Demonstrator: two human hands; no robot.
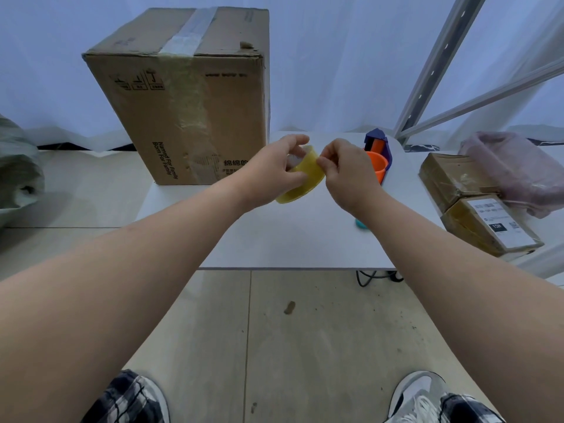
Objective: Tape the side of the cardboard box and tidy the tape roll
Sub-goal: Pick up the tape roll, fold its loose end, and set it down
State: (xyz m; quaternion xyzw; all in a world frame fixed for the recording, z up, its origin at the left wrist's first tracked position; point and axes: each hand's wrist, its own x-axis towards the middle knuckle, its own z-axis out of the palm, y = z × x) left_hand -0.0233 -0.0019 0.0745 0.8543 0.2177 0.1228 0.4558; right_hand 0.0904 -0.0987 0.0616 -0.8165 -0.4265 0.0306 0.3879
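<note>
A tall brown cardboard box point(189, 96) stands upright at the back left of the white table point(293, 236), with grey tape over its top seam and a strip of clear tape down its front face. My left hand point(271, 172) holds a yellowish tape roll point(305, 181) above the table, to the right of the box. The fingertips of my right hand point(348, 175) pinch at the roll's outer edge, where the tape end lies.
A purple and orange tape dispenser point(378, 154) stands behind my right hand. Two taped parcels point(476, 206) and a pink plastic bag point(518, 169) lie at the right. A grey sack point(18, 175) sits at the far left, metal shelf rails point(442, 65) at the back right.
</note>
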